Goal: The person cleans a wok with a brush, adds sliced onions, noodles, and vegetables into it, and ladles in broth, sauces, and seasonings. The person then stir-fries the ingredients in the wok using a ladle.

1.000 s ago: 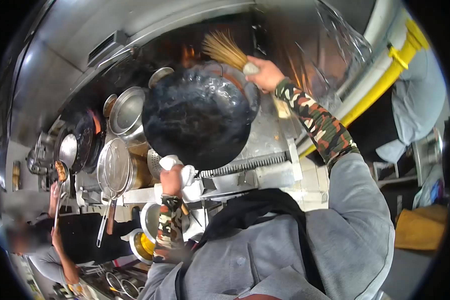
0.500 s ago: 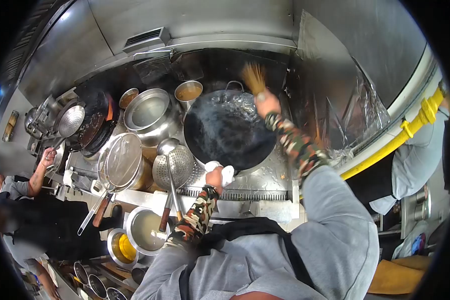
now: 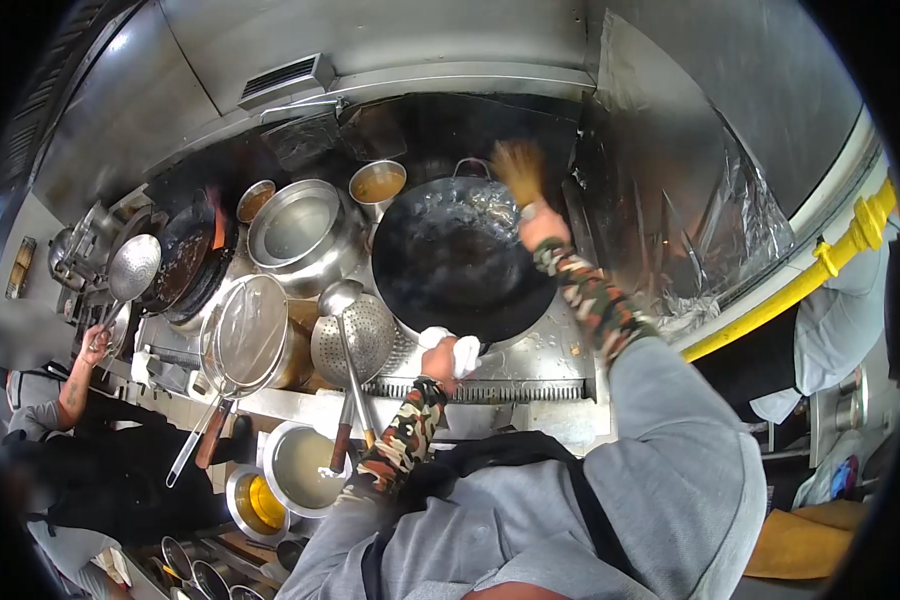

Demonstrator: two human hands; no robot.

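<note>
A large black wok [image 3: 450,300] sits on the stove in front of me, with some wet, bubbly liquid near its far side and faint steam over it. My left hand [image 3: 437,363] is closed around a white cloth [image 3: 464,355] at the wok's near rim. My right hand [image 3: 542,228] grips a bamboo wok brush [image 3: 518,175], bristles up, at the far right rim. The brush is blurred by motion. Left of the wok lie a perforated skimmer [image 3: 342,350] and a metal ladle [image 3: 341,297], their handles pointing toward me.
Left are a large steel pot [image 3: 320,255], a small pot of brown liquid [image 3: 378,183] and a mesh strainer [image 3: 245,335]. A pot of cloudy liquid [image 3: 310,470] stands near my left forearm. A co-worker [image 3: 65,385] holds a skimmer [image 3: 134,266]. A yellow pipe [image 3: 770,310] runs along the right.
The brush has shifted slightly right and down with my right hand. My left hand stays at the near rim with the cloth. Steam over the wok has thinned.
</note>
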